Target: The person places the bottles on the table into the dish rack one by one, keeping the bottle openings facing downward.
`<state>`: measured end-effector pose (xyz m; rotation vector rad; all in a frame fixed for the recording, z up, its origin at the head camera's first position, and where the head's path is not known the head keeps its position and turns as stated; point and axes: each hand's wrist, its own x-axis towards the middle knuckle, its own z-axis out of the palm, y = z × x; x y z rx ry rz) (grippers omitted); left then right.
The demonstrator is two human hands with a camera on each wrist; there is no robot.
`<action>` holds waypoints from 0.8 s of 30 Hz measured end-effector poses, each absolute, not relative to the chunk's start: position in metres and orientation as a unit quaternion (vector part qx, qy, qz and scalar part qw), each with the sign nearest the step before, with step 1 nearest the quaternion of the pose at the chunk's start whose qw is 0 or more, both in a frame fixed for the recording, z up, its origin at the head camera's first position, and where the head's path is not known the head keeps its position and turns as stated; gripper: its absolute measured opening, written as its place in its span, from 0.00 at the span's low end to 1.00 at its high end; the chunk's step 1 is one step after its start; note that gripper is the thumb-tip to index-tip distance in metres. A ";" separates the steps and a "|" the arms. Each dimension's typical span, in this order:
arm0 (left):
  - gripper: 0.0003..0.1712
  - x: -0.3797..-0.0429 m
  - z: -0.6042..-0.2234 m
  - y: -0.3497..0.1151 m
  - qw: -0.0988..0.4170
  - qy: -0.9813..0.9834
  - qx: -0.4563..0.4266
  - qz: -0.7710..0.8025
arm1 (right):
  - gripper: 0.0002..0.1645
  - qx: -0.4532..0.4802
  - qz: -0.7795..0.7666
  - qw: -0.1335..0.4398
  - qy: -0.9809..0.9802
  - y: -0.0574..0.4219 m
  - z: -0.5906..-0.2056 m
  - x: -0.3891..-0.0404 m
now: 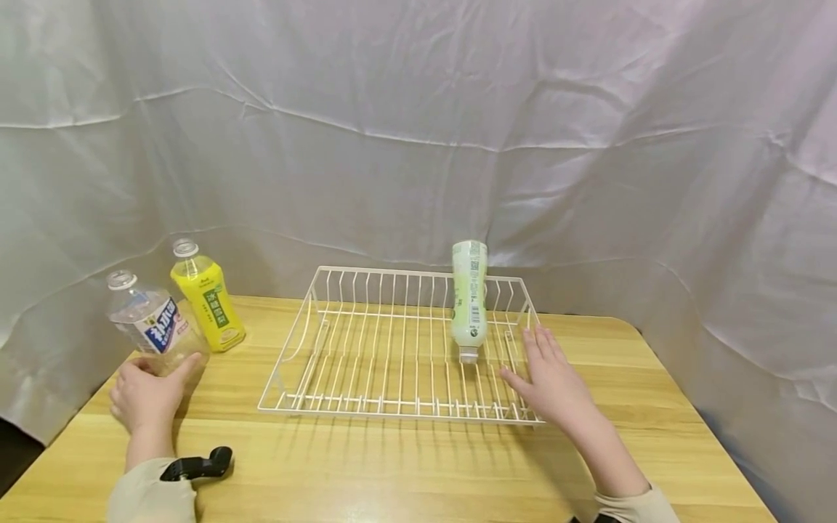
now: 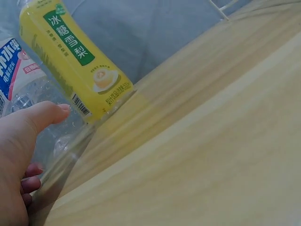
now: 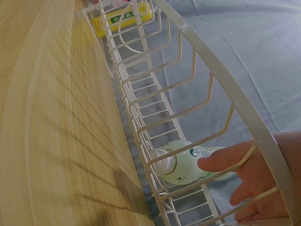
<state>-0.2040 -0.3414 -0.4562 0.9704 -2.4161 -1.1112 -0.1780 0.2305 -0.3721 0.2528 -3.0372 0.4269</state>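
A clear bottle [image 1: 140, 316] with a blue-and-white label stands at the left. My left hand [image 1: 152, 391] is at its base, thumb [image 2: 47, 114] and fingers spread apart in front of it; whether they touch it I cannot tell. Just to its right is a yellow-labelled drink bottle [image 1: 211, 301]. In the white wire dish rack [image 1: 418, 415], a pale green bottle [image 1: 468, 294] sits mouth end down on the right side. My right hand [image 1: 552, 378] is at the rack's right edge beside that bottle, fingers extended, holding nothing.
The rack stands on a wooden table [image 1: 366, 479], towards its back. Behind and along both sides hangs a grey curtain [image 1: 392, 181]. A black device [image 1: 199, 465] is on my left wrist, by the cuff.
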 end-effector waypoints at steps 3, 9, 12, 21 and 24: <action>0.58 -0.201 -0.454 -0.341 0.177 -0.829 0.350 -0.398 | 0.53 0.082 0.138 0.030 -0.986 0.230 -0.371 -0.178; 0.57 -0.195 -0.446 -0.342 0.213 -0.811 0.363 -0.406 | 0.53 0.085 0.139 0.030 -0.986 0.230 -0.371 -0.177; 0.55 -0.192 -0.440 -0.342 0.233 -0.816 0.353 -0.395 | 0.53 0.088 0.140 0.029 -0.986 0.230 -0.370 -0.176; 0.48 -0.185 -0.407 -0.336 0.270 -0.826 0.322 -0.376 | 0.53 0.089 0.138 0.030 -0.986 0.230 -0.369 -0.176; 0.46 -0.185 -0.392 -0.332 0.277 -0.828 0.313 -0.373 | 0.54 0.087 0.138 0.030 -0.986 0.230 -0.369 -0.176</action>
